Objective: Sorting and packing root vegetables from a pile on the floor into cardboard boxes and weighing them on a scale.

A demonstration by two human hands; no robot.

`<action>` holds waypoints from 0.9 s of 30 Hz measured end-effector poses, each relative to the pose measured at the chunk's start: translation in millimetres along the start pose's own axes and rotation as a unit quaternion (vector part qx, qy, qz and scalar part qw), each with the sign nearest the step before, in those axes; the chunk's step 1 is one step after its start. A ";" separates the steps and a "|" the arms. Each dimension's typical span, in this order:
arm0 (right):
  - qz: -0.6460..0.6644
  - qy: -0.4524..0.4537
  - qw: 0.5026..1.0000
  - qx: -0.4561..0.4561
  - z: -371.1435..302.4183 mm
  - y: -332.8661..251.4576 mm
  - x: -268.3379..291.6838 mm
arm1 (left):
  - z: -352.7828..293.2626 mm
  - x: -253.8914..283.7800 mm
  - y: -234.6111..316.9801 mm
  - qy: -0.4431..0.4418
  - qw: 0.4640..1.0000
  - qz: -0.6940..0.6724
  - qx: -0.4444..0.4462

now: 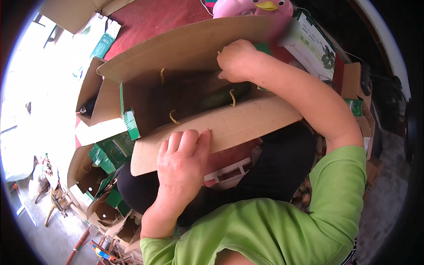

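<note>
A brown cardboard box (pixel 198 40) stands before me with its long flaps spread. Short yellow rope loops (pixel 173 117) poke through its sides. My right hand (pixel 238 61) reaches across to the far wall, fingers closed, with a bit of yellow rope showing at them. On the near flap (pixel 247 121) lies my left hand (pixel 183 154), its fingers slightly bent against the cardboard and the thumb apart. Deep in the shaded box rests a dark green, rounded thing (pixel 216 98), perhaps a melon; its kind is unclear.
A pink duck-faced item (pixel 247 8) sits beyond the box on a red surface (pixel 150 26). At far right leans a white and green carton (pixel 311 46). Several open green and brown cartons (pixel 115 152) crowd the left. A small wooden stool (pixel 55 201) stands at lower left.
</note>
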State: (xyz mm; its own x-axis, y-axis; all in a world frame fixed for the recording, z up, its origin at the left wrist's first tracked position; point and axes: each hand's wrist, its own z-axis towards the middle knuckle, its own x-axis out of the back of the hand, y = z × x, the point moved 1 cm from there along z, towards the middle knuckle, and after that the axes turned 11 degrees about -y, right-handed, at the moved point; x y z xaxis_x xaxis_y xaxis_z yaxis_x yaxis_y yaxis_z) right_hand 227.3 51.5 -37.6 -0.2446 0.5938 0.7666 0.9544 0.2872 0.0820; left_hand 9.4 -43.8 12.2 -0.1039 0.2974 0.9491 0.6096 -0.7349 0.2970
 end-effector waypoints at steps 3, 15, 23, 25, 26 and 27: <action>0.019 -0.041 0.999 -0.006 -7.3 -2.0 2.4 | 1.1 -1.0 1.9 0.012 1.000 -0.005 0.000; 0.250 0.196 0.944 0.089 -57.7 9.7 14.8 | 10.8 4.2 11.4 0.049 0.998 0.031 0.031; 0.406 0.351 0.842 -0.055 -198.9 83.4 -70.4 | 10.2 3.8 16.7 0.061 0.998 0.013 0.021; 0.432 0.397 0.804 -0.100 -215.5 98.5 -137.8 | 10.1 2.4 15.0 0.058 0.998 0.007 0.011; 0.456 0.374 0.793 -0.153 -225.8 94.7 -164.9 | 9.9 1.2 14.8 0.053 0.999 0.008 0.007; 0.463 0.358 0.790 -0.185 -236.9 89.7 -192.9 | 9.9 0.1 15.4 0.050 0.999 0.006 0.019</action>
State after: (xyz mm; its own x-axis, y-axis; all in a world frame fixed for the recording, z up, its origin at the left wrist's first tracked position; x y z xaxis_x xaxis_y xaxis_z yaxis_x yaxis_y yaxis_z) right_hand 400.7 -215.3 -27.2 0.6199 -0.1950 0.7601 0.6851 -0.3378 -0.6454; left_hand 26.5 -49.1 15.9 -0.1735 0.2243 0.9590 0.6412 -0.7133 0.2828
